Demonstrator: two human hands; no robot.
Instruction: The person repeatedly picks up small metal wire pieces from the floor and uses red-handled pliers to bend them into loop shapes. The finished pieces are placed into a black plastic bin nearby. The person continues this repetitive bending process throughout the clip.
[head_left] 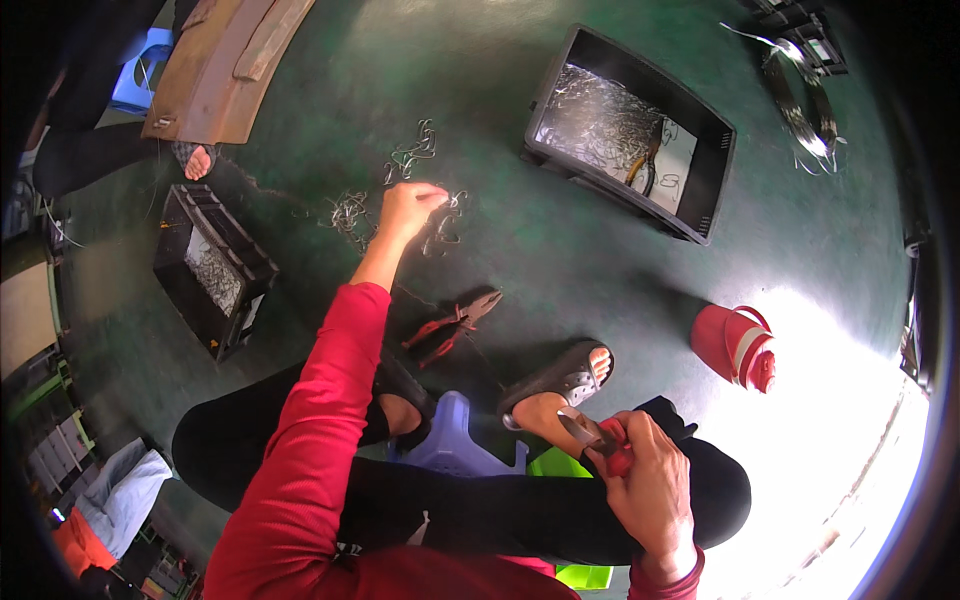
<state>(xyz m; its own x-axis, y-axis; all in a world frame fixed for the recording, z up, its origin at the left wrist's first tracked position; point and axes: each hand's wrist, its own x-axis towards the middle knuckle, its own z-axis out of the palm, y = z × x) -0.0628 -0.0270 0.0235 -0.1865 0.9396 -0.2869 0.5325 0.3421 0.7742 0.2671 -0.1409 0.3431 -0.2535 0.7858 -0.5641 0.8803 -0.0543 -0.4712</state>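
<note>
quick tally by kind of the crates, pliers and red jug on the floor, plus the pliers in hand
black plastic crates: 2, the large crate and the small crate
red-handled pliers: 2, the floor pliers and the held pliers in the right hand
red jug: 1
total: 5
The left hand reaches into bent wire pieces, too tangled to count.

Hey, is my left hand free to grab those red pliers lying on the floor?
Probably yes. The left hand is out on the wire hooks, just past the red pliers, which lie uncovered on the green floor beside that arm; nothing blocks them. It may first need to drop any hook it holds.
</note>
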